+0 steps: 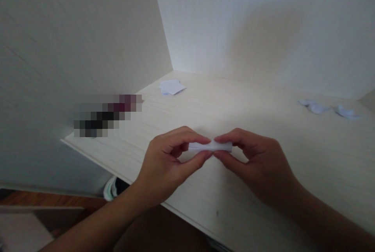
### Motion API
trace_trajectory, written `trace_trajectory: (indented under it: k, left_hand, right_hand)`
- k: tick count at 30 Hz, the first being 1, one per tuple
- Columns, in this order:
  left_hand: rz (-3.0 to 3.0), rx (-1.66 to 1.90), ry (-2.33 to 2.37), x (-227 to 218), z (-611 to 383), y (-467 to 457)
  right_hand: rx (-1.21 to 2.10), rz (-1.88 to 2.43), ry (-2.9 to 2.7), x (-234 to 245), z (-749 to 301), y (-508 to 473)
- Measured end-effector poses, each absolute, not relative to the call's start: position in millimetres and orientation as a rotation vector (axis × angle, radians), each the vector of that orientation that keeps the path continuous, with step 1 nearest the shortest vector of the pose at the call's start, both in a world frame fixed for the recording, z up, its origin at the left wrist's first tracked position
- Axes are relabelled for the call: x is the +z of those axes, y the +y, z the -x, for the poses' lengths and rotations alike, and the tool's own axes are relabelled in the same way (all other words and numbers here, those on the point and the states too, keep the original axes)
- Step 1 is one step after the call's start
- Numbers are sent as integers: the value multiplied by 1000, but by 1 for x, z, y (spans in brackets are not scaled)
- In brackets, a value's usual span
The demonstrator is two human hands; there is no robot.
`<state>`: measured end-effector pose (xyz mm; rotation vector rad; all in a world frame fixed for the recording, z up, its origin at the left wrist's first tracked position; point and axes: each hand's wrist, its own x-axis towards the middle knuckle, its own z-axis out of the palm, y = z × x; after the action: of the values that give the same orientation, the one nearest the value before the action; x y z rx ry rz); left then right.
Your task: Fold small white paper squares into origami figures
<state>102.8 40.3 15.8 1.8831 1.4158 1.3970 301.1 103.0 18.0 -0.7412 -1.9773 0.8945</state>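
Both hands are pinching a folded white paper strip point(209, 146) just above the pale wooden tabletop point(263, 189): left hand point(166, 162) fingers closing on its left end, right hand point(258, 162) fingers on its right end. Its long axis is running left to right. Farther back, paper sheets point(172, 86) are lying by the corner, crumpled scraps point(328, 109) at right, pale walls point(249, 21) beyond.
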Motion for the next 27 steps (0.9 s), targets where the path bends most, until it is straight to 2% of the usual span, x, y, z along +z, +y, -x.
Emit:
trace_trajectory:
  k: [7, 16, 27]
  left_hand:
    - [-1842, 1430, 1379, 14, -104, 44]
    - [-1844, 1402, 1322, 13, -103, 43]
    - [-1902, 1328, 1466, 13, -102, 44]
  right_hand:
    - [1024, 785, -1907, 15, -300, 104]
    - [847, 671, -2022, 17, -300, 104]
    - [967, 759, -2040, 14, -302, 110]
